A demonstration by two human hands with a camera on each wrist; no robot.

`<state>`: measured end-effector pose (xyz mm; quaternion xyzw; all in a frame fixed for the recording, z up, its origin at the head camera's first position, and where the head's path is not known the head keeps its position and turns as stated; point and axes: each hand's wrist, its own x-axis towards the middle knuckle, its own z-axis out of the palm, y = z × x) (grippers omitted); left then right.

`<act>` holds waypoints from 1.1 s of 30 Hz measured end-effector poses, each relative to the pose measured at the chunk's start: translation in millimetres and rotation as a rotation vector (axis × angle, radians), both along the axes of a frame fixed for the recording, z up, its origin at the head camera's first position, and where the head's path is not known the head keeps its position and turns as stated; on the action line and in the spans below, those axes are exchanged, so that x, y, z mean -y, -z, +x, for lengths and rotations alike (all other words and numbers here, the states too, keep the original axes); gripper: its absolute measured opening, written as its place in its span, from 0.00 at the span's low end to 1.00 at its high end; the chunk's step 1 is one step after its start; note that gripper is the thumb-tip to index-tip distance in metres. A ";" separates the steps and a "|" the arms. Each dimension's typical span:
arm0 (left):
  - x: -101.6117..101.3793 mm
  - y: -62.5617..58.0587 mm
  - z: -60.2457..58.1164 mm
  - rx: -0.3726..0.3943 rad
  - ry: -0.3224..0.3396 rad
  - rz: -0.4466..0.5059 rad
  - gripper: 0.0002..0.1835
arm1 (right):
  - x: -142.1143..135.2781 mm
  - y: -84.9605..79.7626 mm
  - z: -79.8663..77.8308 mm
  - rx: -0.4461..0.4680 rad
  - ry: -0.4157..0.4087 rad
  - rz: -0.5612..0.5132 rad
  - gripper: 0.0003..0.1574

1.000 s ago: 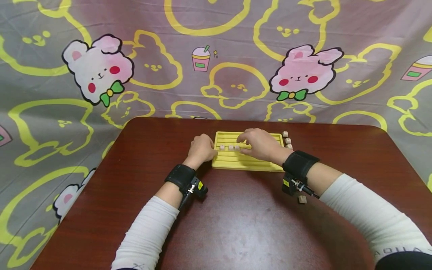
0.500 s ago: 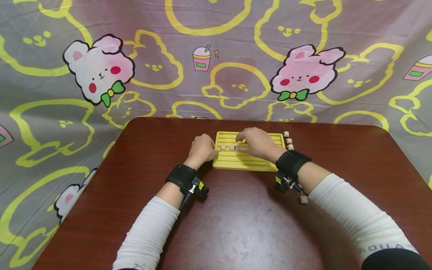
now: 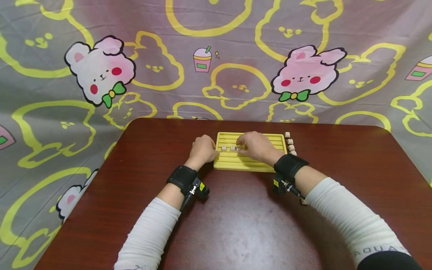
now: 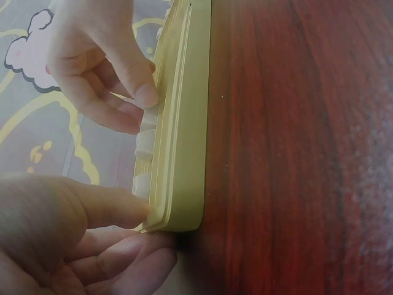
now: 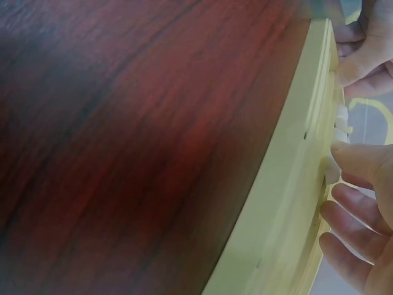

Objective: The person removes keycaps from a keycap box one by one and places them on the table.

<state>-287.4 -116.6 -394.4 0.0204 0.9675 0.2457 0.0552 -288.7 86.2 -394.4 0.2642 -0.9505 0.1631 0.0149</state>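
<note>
A yellow ridged tray (image 3: 246,164) lies near the far side of the table. My left hand (image 3: 202,150) grips its left edge, the thumb (image 4: 116,206) on the rim and the other fingers curled at the outer side. Two small pale cubes, a left cube (image 3: 224,148) and a middle cube (image 3: 233,148), sit apart in one groove. Just right of them, my right hand (image 3: 258,147) pinches a third pale cube (image 5: 332,171) between thumb and fingers, in the same groove. That cube is mostly hidden by the fingertips, and the marks on the cubes are too small to read.
Several more pale cubes (image 3: 290,141) stand in a line beside the tray's right edge. Another cube (image 3: 304,201) lies on the brown table (image 3: 236,225), partly behind the right forearm. A patterned cloth (image 3: 236,48) hangs behind the table.
My right forearm has shifted left, and the right fingers have closed in on the third cube. One more cube beside the tray shows now. The left hand holds its place on the tray.
</note>
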 end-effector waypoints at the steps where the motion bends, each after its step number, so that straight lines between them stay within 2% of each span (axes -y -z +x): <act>1: -0.1 -0.1 0.1 -0.001 -0.001 0.000 0.24 | 0.5 0.5 0.3 -0.003 0.005 0.004 0.16; 11: -0.8 0.7 -0.1 0.009 0.003 -0.001 0.23 | 3.4 3.4 0.3 -0.007 0.045 0.012 0.16; 27: -0.3 -0.2 -0.2 0.011 -0.008 0.003 0.22 | 7.2 6.9 -3.5 -0.026 0.052 0.037 0.08; 33: 0.8 1.0 0.6 -0.004 0.003 0.003 0.23 | 8.1 5.9 -2.1 -0.028 0.039 0.035 0.08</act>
